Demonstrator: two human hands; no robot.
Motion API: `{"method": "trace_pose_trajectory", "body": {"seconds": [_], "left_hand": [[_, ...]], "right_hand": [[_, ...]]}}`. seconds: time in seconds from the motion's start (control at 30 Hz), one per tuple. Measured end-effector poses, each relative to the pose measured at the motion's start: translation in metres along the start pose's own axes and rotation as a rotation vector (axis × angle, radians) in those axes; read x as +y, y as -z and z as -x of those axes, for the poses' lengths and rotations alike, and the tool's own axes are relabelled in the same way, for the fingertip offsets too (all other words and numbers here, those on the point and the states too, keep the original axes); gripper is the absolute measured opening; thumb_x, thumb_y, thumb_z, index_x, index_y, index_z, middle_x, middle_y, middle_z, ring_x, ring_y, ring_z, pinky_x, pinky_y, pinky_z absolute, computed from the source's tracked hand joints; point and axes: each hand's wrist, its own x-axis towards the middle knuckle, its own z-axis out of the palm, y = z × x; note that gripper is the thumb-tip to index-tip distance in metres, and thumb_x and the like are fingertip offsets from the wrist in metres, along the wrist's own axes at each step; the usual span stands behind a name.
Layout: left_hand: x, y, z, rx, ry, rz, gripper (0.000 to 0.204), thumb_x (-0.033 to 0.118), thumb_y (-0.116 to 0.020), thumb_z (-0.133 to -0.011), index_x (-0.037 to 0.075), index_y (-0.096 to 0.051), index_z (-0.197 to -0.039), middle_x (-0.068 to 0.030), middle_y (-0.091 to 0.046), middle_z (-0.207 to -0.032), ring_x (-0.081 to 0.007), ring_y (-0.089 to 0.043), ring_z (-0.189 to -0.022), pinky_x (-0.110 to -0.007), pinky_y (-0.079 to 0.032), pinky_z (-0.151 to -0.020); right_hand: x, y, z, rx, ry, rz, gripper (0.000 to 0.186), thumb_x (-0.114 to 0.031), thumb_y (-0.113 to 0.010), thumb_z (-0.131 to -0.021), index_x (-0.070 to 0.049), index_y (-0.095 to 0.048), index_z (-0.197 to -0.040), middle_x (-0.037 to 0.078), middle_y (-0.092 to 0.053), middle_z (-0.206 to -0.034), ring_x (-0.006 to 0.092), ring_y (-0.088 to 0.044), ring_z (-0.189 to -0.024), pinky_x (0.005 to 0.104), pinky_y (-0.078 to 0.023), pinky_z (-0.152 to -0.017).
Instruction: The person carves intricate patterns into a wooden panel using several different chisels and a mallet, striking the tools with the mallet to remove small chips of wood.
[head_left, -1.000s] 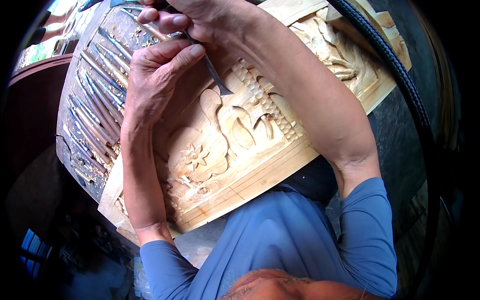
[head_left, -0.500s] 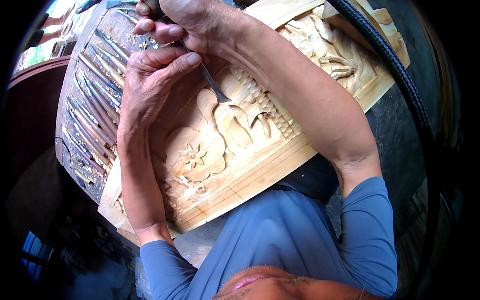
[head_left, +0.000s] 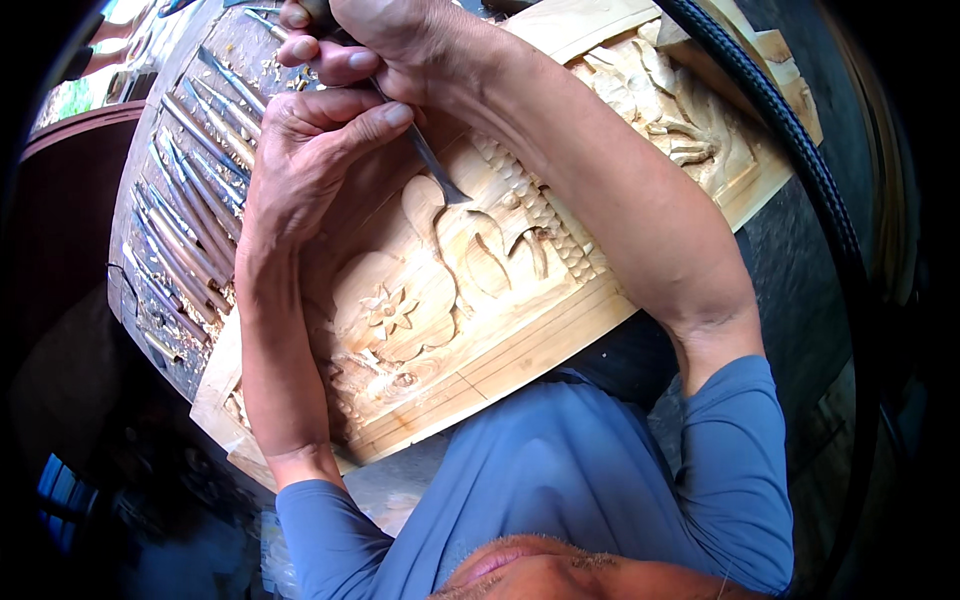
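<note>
A carved wooden panel (head_left: 480,375) lies in front of me, with a flower, curved stems and a knobbly textured band in relief. My right hand (head_left: 375,50), at the top edge of the picture, is closed around the dark handle of a carving chisel (head_left: 440,172); part of the handle is cut off by the picture's rim. Just below it, my left hand (head_left: 315,150) pinches the chisel's shank between thumb and fingers. The flared steel tip rests on the wood beside a raised rounded shape, near the middle of the panel.
Several chisels (head_left: 200,190) lie in a row on the worn dark bench (head_left: 150,310) at left, among wood shavings. A thick black braided hose (head_left: 800,140) arcs down the right side. A wood block (head_left: 700,50) sits on the panel's far right part. Another person's arm (head_left: 105,60) shows at upper left.
The chisel's tip has moved slightly to the right over the wood. Both hands keep their grip and have shifted only a little; the view has shifted slightly too.
</note>
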Motion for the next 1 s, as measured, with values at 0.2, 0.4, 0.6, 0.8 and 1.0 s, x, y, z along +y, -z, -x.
{"method": "trace_pose_trajectory", "body": {"seconds": [0.2, 0.4, 0.6, 0.8, 1.0], "left_hand": [[-0.005, -0.002, 0.002, 0.015, -0.029, 0.005, 0.021, 0.016, -0.089, -0.101, -0.002, -0.089, -0.112, 0.0011, -0.079, -0.091, -0.0052, -0.066, -0.087, -0.023, -0.052, -0.081], [-0.003, 0.001, 0.003, -0.062, -0.156, 0.148, 0.024, 0.018, -0.082, -0.108, -0.004, -0.086, -0.115, -0.0021, -0.082, -0.102, -0.0092, -0.072, -0.096, -0.026, -0.057, -0.090], [0.021, -0.018, 0.014, 0.044, -0.337, 0.033, 0.028, 0.026, -0.076, -0.113, 0.002, -0.085, -0.123, -0.0027, -0.082, -0.101, -0.0110, -0.074, -0.098, -0.028, -0.058, -0.091], [0.084, -0.053, 0.059, 0.177, -0.894, -1.138, 0.020, 0.013, -0.079, -0.099, 0.004, -0.082, -0.117, -0.0149, -0.084, -0.116, -0.0332, -0.083, -0.109, -0.044, -0.065, -0.095], [0.022, -0.138, 0.127, 0.149, -0.783, -1.223, 0.016, 0.016, -0.075, -0.095, 0.002, -0.080, -0.101, -0.0172, -0.081, -0.118, -0.0334, -0.079, -0.122, -0.054, -0.059, -0.116]], "right_hand": [[-0.002, 0.000, 0.002, -0.010, 0.005, 0.011, 0.039, -0.006, -0.092, -0.085, 0.002, -0.081, -0.122, 0.019, -0.083, -0.105, 0.0265, -0.083, -0.094, 0.0386, -0.067, -0.081], [-0.009, 0.009, 0.012, -0.018, 0.004, 0.034, 0.040, -0.006, -0.093, -0.085, 0.003, -0.081, -0.122, 0.019, -0.083, -0.104, 0.0265, -0.083, -0.093, 0.0386, -0.067, -0.081], [-0.036, 0.028, 0.030, -0.014, 0.043, 0.073, 0.040, -0.005, -0.094, -0.084, 0.003, -0.082, -0.122, 0.019, -0.084, -0.104, 0.0266, -0.083, -0.092, 0.0386, -0.067, -0.080], [-0.106, 0.089, 0.120, -0.003, 0.259, 0.448, 0.041, -0.005, -0.094, -0.083, 0.003, -0.082, -0.121, 0.020, -0.084, -0.103, 0.0266, -0.083, -0.092, 0.0386, -0.067, -0.080], [-0.091, 0.093, 0.254, -0.212, 0.169, 0.840, 0.039, -0.004, -0.098, -0.075, 0.000, -0.080, -0.109, 0.015, -0.080, -0.091, 0.0292, -0.078, -0.072, 0.0356, -0.061, -0.066]]}}
